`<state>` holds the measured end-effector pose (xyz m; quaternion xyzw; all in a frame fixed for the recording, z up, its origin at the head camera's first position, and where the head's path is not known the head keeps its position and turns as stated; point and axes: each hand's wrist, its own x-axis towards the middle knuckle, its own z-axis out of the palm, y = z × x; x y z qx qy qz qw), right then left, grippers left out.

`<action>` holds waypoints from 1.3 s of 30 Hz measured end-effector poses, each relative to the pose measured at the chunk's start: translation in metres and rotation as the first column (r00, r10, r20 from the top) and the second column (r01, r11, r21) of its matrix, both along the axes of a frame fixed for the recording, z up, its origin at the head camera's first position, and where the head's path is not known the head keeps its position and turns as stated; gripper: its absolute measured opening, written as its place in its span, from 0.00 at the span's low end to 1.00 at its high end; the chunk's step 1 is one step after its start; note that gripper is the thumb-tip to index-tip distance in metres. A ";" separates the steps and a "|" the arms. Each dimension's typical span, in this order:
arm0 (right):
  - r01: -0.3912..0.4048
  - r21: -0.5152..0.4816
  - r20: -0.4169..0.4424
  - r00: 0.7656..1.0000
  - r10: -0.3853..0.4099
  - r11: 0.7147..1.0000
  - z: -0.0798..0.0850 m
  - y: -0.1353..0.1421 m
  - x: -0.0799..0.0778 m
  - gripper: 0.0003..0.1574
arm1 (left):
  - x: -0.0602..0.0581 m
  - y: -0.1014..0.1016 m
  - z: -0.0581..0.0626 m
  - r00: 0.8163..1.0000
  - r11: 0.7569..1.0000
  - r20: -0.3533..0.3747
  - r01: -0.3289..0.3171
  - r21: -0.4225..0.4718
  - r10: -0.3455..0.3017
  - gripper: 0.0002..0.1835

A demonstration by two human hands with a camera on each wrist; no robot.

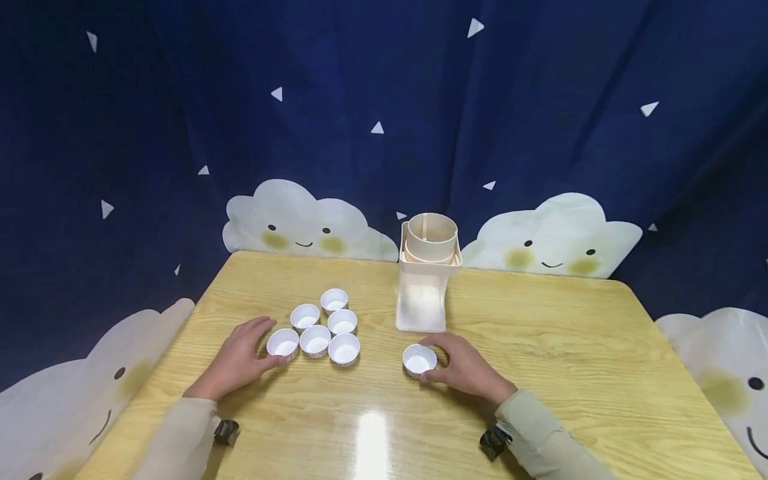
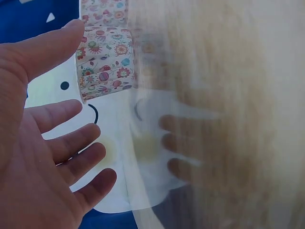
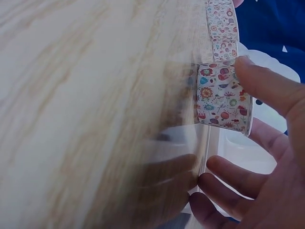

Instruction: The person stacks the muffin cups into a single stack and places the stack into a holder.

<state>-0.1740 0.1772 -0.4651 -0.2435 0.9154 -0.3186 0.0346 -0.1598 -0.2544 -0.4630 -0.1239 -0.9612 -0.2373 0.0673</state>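
Note:
On the left of the table, several white-lined paper baking cups [image 1: 315, 341] stand in a close cluster. My left hand [image 1: 241, 352] is spread around the nearest left baking cup [image 2: 106, 62], its thumb at the rim and its other fingers loosely extended. To the right, apart from the cluster, my right hand [image 1: 461, 363] holds a single baking cup [image 1: 419, 360] between thumb and index finger. That cup [image 3: 224, 95] is upright on the table, its outside printed with colourful flowers. The right hand's other fingers lie loose beside it.
A cream-coloured stand [image 1: 421, 303] with a round open container [image 1: 432, 239] on top is at the table's back middle. The wooden table [image 1: 540, 347] has a glossy surface. Behind it hangs a dark blue curtain [image 1: 336, 100] with smiling clouds.

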 end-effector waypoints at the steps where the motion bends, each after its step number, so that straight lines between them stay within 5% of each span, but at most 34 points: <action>1: 0.003 0.001 0.004 1.000 -0.003 1.000 0.000 -0.001 0.000 0.34 | 0.000 -0.001 0.000 1.000 1.000 0.004 0.000 0.001 0.000 0.44; 16: 0.028 0.012 0.013 1.000 -0.028 1.000 0.002 -0.002 0.002 0.36 | 0.001 0.002 -0.001 0.999 0.998 -0.022 0.038 0.055 -0.037 0.31; 39: 0.100 0.037 -0.011 0.995 -0.100 0.994 0.003 -0.005 0.004 0.34 | 0.000 0.003 -0.003 1.000 0.999 0.012 0.015 0.044 -0.015 0.37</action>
